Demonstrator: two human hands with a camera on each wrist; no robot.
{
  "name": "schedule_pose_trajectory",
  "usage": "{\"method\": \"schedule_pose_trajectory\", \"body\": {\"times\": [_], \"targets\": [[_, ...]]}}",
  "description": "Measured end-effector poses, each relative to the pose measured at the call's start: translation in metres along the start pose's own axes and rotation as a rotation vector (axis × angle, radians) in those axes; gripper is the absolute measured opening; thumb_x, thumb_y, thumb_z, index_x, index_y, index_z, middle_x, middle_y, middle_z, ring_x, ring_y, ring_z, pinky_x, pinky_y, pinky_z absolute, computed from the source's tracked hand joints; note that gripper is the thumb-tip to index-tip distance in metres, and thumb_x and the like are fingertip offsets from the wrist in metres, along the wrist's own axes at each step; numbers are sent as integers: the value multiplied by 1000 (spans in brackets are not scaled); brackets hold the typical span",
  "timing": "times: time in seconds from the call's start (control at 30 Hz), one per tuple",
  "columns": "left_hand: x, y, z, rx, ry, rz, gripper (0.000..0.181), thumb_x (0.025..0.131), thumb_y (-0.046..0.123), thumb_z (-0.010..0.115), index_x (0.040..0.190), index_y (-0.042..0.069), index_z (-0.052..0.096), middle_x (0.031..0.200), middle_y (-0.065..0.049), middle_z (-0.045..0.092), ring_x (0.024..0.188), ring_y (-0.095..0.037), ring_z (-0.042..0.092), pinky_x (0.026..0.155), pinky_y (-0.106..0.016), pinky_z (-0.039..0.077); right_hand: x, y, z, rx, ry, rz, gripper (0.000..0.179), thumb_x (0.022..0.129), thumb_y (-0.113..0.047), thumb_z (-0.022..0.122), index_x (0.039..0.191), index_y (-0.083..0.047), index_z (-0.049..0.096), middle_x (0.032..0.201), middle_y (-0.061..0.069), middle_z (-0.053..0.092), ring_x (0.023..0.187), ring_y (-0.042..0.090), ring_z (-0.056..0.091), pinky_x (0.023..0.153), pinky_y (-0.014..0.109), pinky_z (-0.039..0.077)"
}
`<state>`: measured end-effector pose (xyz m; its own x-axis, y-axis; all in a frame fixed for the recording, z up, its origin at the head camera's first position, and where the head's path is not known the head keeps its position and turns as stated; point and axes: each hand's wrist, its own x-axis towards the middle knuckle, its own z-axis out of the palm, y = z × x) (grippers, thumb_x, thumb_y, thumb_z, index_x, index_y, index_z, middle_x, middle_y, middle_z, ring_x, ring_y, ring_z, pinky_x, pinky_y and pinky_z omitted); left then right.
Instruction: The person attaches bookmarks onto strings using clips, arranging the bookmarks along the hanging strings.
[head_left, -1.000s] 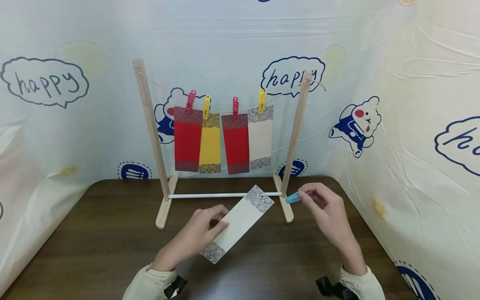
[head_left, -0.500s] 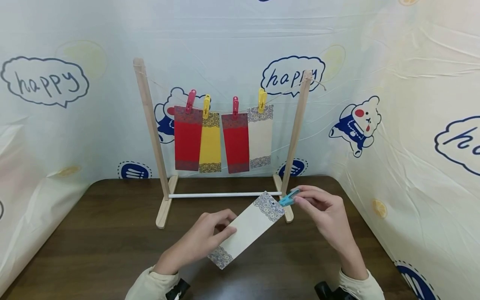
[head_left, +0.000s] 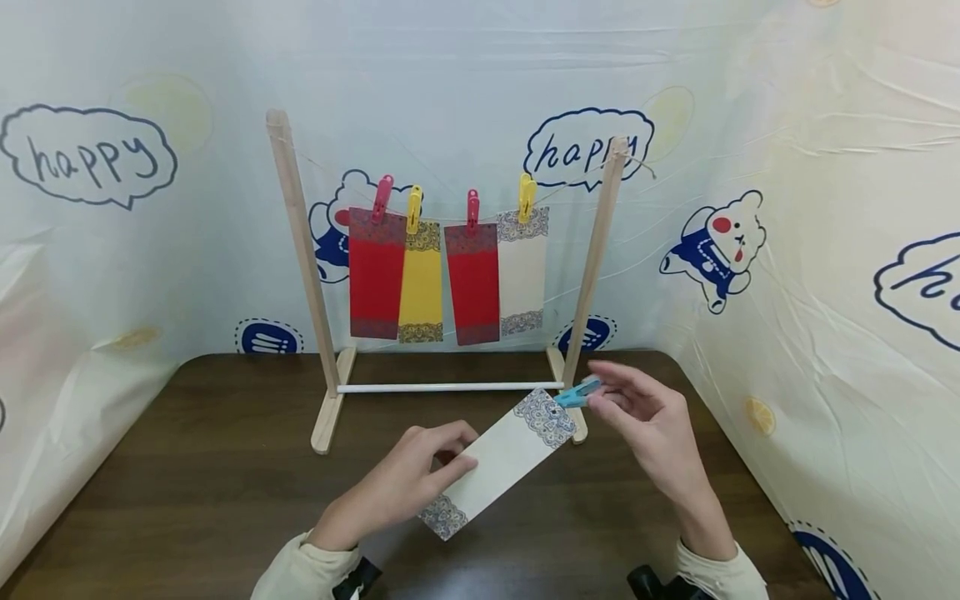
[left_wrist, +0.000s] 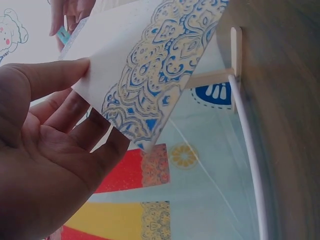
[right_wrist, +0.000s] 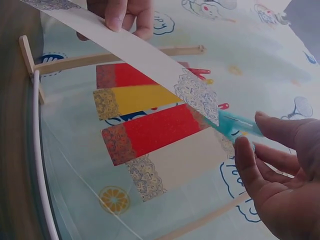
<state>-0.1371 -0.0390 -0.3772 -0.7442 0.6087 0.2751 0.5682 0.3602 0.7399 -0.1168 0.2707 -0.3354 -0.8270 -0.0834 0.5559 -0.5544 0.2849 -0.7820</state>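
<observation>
A white card point(head_left: 502, 467) with lace-patterned ends slants over the table, pinched at its left long edge between the thumb and fingers of my left hand point(head_left: 405, 479). My right hand point(head_left: 651, 429) holds a light-blue clothespin point(head_left: 576, 394) by its handle end. The clothespin's nose meets the card's upper right corner; in the right wrist view the clothespin point(right_wrist: 232, 124) overlaps that corner. Thumb and index finger lie at its handles, the other fingers loosely bent. In the left wrist view the card point(left_wrist: 105, 40) lies between thumb and fingers.
Behind the hands stands a wooden frame point(head_left: 592, 267) with a white crossbar point(head_left: 450, 388). From its string hang two red cards point(head_left: 375, 279), a yellow card point(head_left: 422, 283) and a white lace-ended card point(head_left: 522, 271), each under a red or yellow clothespin. A printed curtain surrounds the brown table point(head_left: 225, 467).
The card has moved right and slightly down in my left hand. The blue clothespin has come left to the card's corner, and my right fingers have spread slightly at its handles.
</observation>
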Motion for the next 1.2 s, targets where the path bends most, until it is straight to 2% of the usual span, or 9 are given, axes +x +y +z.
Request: {"method": "schedule_pose_trajectory", "body": {"times": [0.13, 0.27, 0.4, 0.53, 0.67, 0.77, 0.9, 1.03, 1.2], "targets": [[1, -2, 2, -7, 9, 13, 12, 95, 17, 69, 107, 19, 66, 93, 11, 70, 80, -3, 64, 72, -27, 55, 2, 1, -4, -31, -8, 29, 24, 97, -5, 62, 121, -1, 66, 110, 12, 68, 88, 18, 68, 83, 24, 56], [3, -5, 2, -18, 22, 34, 12, 95, 16, 69, 106, 19, 67, 92, 10, 70, 80, -5, 65, 72, -26, 55, 4, 4, -10, 17, -18, 63, 28, 102, -8, 54, 129, 1, 59, 115, 12, 62, 91, 20, 65, 85, 23, 54], [6, -9, 1, -23, 52, 68, 12, 94, 14, 69, 105, 19, 66, 92, 10, 72, 79, -6, 66, 70, -26, 55, 7, 7, -18, 209, -38, 105, 32, 99, 0, 56, 131, 5, 56, 115, 11, 59, 94, 19, 61, 85, 22, 53], [7, -13, -1, -32, 82, 93, 13, 94, 13, 70, 105, 18, 66, 91, 10, 73, 78, -5, 65, 70, -27, 56, 8, 12, -24, 443, -64, 120, 31, 96, 11, 54, 125, 7, 61, 114, 9, 62, 95, 17, 60, 85, 23, 54], [10, -15, -3, -45, 99, 111, 13, 93, 11, 70, 104, 17, 66, 89, 10, 74, 77, -6, 66, 71, -28, 57, 13, 15, -26, 528, -80, 88, 28, 100, 10, 46, 124, 12, 59, 113, 8, 68, 95, 20, 66, 87, 27, 55], [12, -17, -7, -43, 110, 110, 13, 93, 12, 70, 104, 16, 65, 89, 10, 74, 77, -6, 66, 72, -28, 57, 20, 15, -24, 449, -88, 57, 28, 104, 3, 44, 126, 17, 53, 109, 10, 70, 94, 23, 68, 85, 30, 56], [17, -19, -13, -29, 133, 89, 14, 93, 13, 71, 105, 17, 66, 88, 11, 73, 77, -6, 66, 75, -28, 56, 32, 9, -22, 210, -72, -5, 30, 106, -6, 44, 126, 14, 54, 103, 11, 70, 90, 23, 69, 84, 28, 56], [27, -20, -18, -18, 177, 62, 18, 92, 14, 73, 108, 15, 66, 90, 10, 74, 79, -6, 66, 75, -28, 56, 49, -6, -27, -9, -49, -97, 25, 104, -2, 46, 121, 9, 61, 94, 13, 71, 81, 21, 68, 78, 24, 56], [41, -21, -24, -36, 234, 10, 21, 91, 14, 73, 111, 13, 66, 96, 4, 74, 81, -8, 67, 76, -30, 56, 72, -25, -29, -196, -64, -204, 20, 99, 6, 53, 114, 5, 67, 89, 13, 70, 74, 15, 65, 69, 21, 55]]}}
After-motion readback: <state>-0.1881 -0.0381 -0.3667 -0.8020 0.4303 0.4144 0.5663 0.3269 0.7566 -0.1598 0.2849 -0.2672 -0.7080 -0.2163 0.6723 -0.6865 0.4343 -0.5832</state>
